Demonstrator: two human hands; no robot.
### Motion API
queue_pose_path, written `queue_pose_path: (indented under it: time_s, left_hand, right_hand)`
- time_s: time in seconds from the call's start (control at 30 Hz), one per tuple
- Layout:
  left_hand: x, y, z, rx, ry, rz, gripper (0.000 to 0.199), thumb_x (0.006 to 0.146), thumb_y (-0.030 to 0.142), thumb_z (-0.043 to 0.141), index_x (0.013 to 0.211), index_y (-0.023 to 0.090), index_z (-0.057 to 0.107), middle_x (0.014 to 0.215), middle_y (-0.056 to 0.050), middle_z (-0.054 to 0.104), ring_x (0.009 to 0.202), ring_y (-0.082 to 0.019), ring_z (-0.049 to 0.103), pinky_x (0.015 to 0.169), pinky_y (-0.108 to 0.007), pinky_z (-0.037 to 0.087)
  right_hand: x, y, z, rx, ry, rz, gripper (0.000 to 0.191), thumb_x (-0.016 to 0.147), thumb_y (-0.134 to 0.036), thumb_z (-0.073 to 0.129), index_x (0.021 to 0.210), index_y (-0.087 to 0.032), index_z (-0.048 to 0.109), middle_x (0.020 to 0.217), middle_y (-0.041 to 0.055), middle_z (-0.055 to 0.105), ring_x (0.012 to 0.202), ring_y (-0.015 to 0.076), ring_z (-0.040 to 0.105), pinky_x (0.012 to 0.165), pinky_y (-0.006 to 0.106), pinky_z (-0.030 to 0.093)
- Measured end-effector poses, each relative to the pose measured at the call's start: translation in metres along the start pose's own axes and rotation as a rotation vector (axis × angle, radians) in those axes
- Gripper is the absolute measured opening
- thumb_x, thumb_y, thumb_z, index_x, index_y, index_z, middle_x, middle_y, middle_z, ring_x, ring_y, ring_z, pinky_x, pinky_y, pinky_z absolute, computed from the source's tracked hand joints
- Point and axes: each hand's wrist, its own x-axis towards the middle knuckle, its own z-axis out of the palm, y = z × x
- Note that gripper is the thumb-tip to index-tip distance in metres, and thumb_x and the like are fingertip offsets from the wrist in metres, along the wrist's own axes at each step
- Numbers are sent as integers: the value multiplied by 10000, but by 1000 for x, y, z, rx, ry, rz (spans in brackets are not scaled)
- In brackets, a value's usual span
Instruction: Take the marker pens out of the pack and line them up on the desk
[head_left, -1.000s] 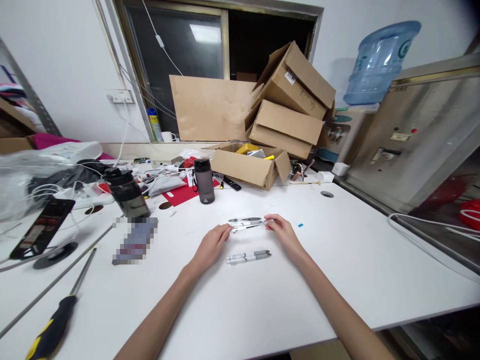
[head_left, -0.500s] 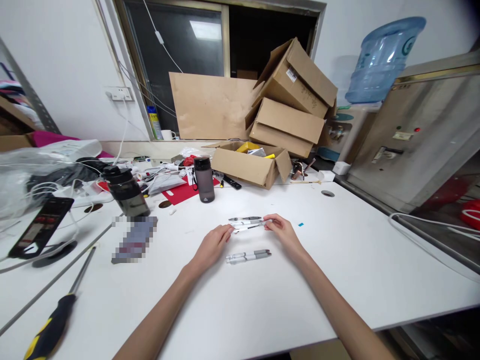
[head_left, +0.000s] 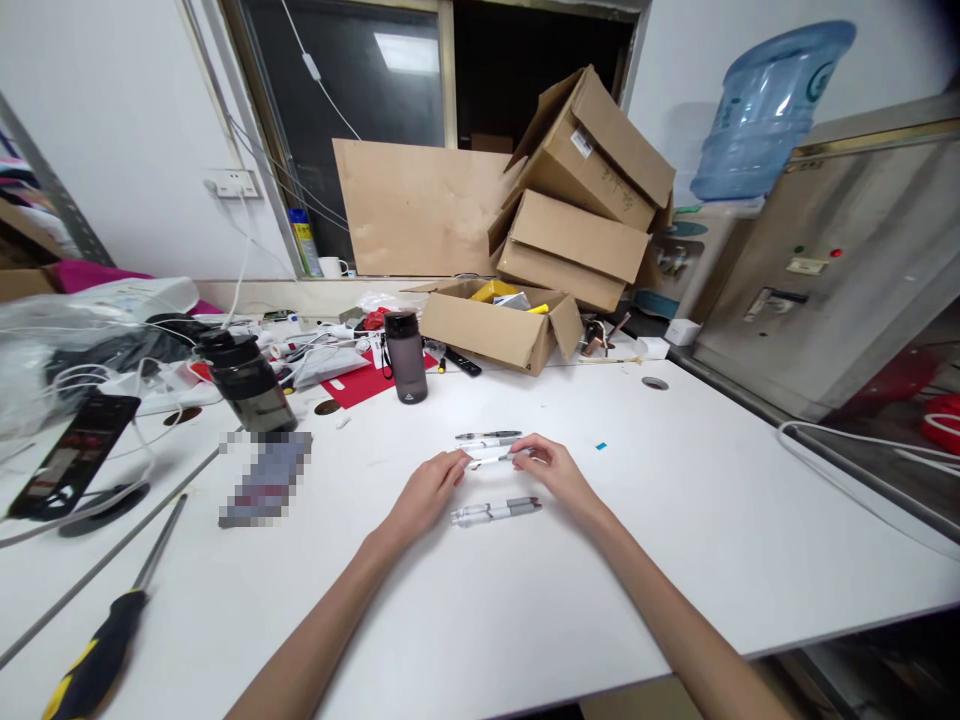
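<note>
A slim white pen (head_left: 493,460) is pinched near its ends by the closed fingertips of the left hand (head_left: 429,488) and the right hand (head_left: 559,472) over the white table (head_left: 480,610), between two grey-and-clear pens (head_left: 517,507) on the near side and a dark pen (head_left: 499,434) beyond.

The left hand (head_left: 429,488) pinches the left end of a slim white pen (head_left: 491,461), and the right hand (head_left: 551,468) grips its other end, so the pen lies crosswise above the white table (head_left: 600,590). Just beyond it lies a dark-and-clear pen (head_left: 487,435); nearer the person, clear-and-grey pens (head_left: 496,512) lie side by side. A yellow-and-black screwdriver (head_left: 112,635) rests far left, and a grey water bottle (head_left: 406,362) stands upright before an open cardboard box (head_left: 480,335).
</note>
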Motion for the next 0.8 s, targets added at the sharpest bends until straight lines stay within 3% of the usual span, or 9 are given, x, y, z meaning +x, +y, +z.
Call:
queue_pose_path:
  time_s: [0.8]
  left_hand:
    - [0,1,1,-13,-7,12,386,1061,404,298,754,222,446,782,8,560,754,-184,517,742,-282,385]
  right_hand:
    - [-3,5,1,12,-44,-8,229,840,-396,703,972,-208,706,1004,52,690,937,209,642,851,335,489]
